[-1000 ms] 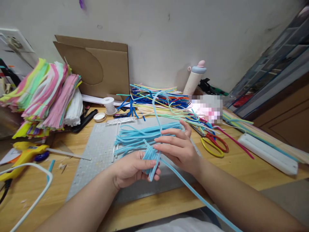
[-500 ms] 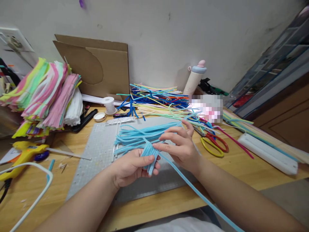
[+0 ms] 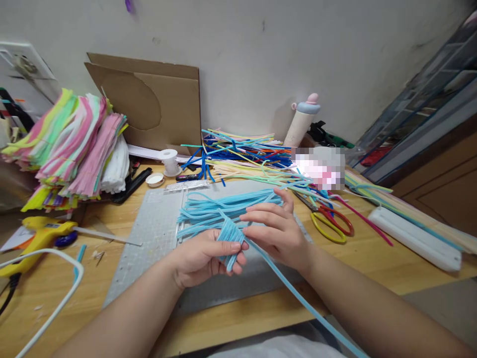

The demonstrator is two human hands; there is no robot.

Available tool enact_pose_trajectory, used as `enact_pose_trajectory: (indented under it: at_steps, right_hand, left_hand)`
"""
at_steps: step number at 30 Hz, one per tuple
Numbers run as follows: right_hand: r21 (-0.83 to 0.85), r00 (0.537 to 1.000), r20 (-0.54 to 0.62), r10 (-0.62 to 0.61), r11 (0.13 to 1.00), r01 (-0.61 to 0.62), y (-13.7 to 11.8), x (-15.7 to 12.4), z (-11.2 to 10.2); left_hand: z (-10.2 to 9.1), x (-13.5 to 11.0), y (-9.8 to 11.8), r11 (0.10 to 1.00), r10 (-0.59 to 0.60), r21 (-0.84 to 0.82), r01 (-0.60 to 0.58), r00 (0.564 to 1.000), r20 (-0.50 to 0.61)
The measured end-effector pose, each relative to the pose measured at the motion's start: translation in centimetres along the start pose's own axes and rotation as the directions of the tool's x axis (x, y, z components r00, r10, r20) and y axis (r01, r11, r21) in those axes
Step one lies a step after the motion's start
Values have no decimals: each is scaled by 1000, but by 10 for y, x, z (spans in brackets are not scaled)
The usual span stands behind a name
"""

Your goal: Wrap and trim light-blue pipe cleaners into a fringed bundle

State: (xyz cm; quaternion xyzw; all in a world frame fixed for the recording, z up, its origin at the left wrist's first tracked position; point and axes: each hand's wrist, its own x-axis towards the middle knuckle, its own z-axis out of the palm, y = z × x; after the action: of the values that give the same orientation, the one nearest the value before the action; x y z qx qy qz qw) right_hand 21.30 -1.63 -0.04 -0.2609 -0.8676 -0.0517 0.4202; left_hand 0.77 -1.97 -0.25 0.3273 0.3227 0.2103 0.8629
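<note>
In my left hand (image 3: 204, 253) is a light-blue wound piece of pipe cleaner (image 3: 231, 232), pinched under the thumb with the fingers closed behind it. Its close rows form a pointed shape, and a thin end sticks up at the top. From its right side a long blue pipe cleaner strand (image 3: 294, 287) runs down toward my lap. My right hand (image 3: 285, 233) is beside the piece, its fingers apart and stretched toward the right edge; its thumb is mostly hidden. Behind both hands, a bundle of blue pipe cleaners (image 3: 208, 209) lies on the grey cutting mat (image 3: 145, 248).
Scissors (image 3: 330, 226) with yellow and red handles lie to the right, near a white power strip (image 3: 413, 238). A yellow glue gun (image 3: 40, 241) and its white cable are at left. Coloured pipe cleaner bundles (image 3: 70, 144), a cardboard sheet (image 3: 175, 104) and a bottle (image 3: 301, 122) stand behind.
The fingers of my right hand have shifted slightly and stand straighter at the piece's edge. My left hand keeps its hold, and the view has moved a little.
</note>
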Motion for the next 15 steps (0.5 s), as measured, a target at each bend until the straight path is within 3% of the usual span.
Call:
enact_pose_trajectory:
  at_steps: [15]
  right_hand:
    - [63, 999, -28, 37, 997, -35, -2, -3, 7]
  left_hand:
    - [-2, -1, -2, 998, -24, -57, 30, 996, 89]
